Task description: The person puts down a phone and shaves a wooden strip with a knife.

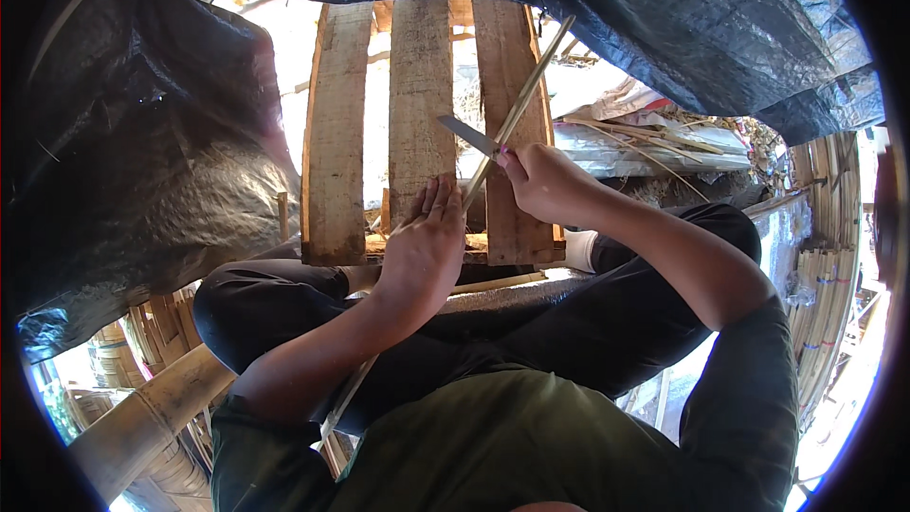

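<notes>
A long, thin bamboo strip (521, 104) lies slantwise over a low slatted wooden bench in front of me. Its lower part passes beneath my left hand (427, 242) and shows again below my left forearm, by my lap. The fingers of that hand lie close together over the slat, holding the strip down; the thumb is hidden. My right hand (550, 180) is closed around the handle of a knife (466, 135). The blade points up and left, crossing the strip just beyond my left fingers. Most of the handle is covered by my fist.
Three boards form the bench top (422, 85), with gaps between them. Dark plastic sheeting (161, 133) hangs at the left and across the top right. Loose bamboo strips (654, 136) lie beyond the bench, and bundled ones (823, 294) stand right. A thick bamboo pole (152, 422) is at lower left.
</notes>
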`<action>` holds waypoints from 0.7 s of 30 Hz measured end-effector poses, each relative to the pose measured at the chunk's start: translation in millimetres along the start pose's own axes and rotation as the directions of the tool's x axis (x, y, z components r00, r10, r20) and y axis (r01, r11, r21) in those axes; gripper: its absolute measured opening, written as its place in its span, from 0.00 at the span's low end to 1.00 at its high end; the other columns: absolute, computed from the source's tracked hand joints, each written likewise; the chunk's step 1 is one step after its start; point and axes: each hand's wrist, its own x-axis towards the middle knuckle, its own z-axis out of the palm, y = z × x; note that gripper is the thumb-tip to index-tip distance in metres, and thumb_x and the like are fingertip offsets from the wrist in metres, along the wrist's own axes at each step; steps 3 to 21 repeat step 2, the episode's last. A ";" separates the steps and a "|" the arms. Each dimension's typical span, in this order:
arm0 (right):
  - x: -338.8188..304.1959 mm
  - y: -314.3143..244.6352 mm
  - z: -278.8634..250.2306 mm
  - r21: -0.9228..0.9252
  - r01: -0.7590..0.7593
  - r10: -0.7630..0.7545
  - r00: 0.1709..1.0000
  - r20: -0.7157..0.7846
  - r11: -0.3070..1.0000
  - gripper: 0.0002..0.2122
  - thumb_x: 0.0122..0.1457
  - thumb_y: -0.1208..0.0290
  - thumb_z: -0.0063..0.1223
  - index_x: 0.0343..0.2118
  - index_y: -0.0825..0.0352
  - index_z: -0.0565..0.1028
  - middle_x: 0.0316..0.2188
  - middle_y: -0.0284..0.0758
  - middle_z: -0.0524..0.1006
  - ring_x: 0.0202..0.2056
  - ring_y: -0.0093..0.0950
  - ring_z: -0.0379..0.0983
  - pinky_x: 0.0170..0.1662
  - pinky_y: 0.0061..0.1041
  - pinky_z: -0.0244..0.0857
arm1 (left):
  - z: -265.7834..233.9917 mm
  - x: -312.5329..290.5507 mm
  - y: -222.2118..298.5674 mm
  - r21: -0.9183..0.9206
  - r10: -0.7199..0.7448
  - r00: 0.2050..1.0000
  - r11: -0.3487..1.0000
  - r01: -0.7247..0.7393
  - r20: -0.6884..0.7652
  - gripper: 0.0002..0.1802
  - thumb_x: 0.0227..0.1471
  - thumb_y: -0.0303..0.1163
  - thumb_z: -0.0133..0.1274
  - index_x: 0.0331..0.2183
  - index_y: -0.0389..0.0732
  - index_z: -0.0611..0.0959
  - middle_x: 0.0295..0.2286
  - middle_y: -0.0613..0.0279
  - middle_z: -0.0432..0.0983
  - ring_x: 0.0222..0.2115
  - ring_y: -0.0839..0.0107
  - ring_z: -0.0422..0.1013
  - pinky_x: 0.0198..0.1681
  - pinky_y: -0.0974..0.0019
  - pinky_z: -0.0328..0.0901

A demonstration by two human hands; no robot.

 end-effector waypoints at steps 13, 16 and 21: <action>10.7 6.3 -5.6 0.242 -0.126 0.125 0.992 0.019 0.962 0.23 0.67 0.57 0.42 0.27 0.76 0.74 0.18 0.53 0.75 0.23 0.42 0.78 0.31 0.46 0.67 | 2.7 -1.4 1.2 -0.023 -0.029 0.999 0.999 0.029 0.020 0.22 0.58 0.28 0.48 0.51 0.26 0.70 0.51 0.36 0.69 0.54 0.49 0.66 0.56 0.56 0.65; 10.7 6.3 -5.6 0.242 -0.126 0.125 0.992 0.019 0.962 0.23 0.67 0.57 0.42 0.27 0.76 0.74 0.18 0.53 0.75 0.23 0.42 0.78 0.31 0.46 0.67 | 2.7 -1.4 1.2 -0.023 -0.029 0.999 0.999 0.029 0.020 0.22 0.58 0.28 0.48 0.51 0.26 0.70 0.51 0.36 0.69 0.54 0.49 0.66 0.56 0.56 0.65; 10.7 6.3 -5.6 0.242 -0.126 0.125 0.992 0.019 0.962 0.23 0.67 0.57 0.42 0.27 0.76 0.74 0.18 0.53 0.75 0.23 0.42 0.78 0.31 0.46 0.67 | 2.7 -1.4 1.2 -0.023 -0.029 0.999 0.999 0.029 0.020 0.22 0.58 0.28 0.48 0.51 0.26 0.70 0.51 0.36 0.69 0.54 0.49 0.66 0.56 0.56 0.65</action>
